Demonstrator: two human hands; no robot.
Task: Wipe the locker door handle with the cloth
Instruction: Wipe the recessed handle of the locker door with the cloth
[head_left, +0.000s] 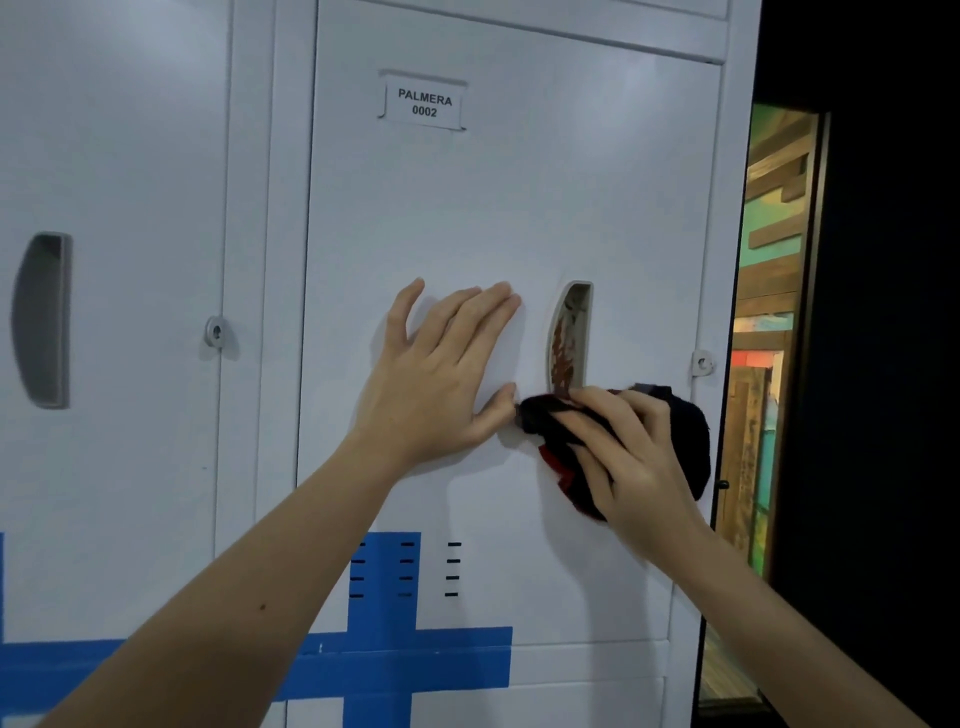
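From the head camera, the left hand lies flat and spread on the white locker door, fingers together and thumb apart, just left of the handle. It grips nothing; it seems to steady the door. The handle is a recessed, curved slot on the door's right side, and reddish-brown stains run down its inside. The right hand is closed around a dark cloth with a red patch, bunched against the door at the handle's lower end. The cloth touches or just overlaps the bottom tip of the slot (the exact contact is hidden by the fingers).

The step in hand looks like the wiping itself, with most of the stain not yet reached. To do it well, a fingertip wrapped in cloth should probably press into the recess instead of skimming the rim, then travel up along the curve to the top. Firm pressure from the left hand would keep the door from rattling. Turning the cloth to a clean fold may keep the stain from smearing.
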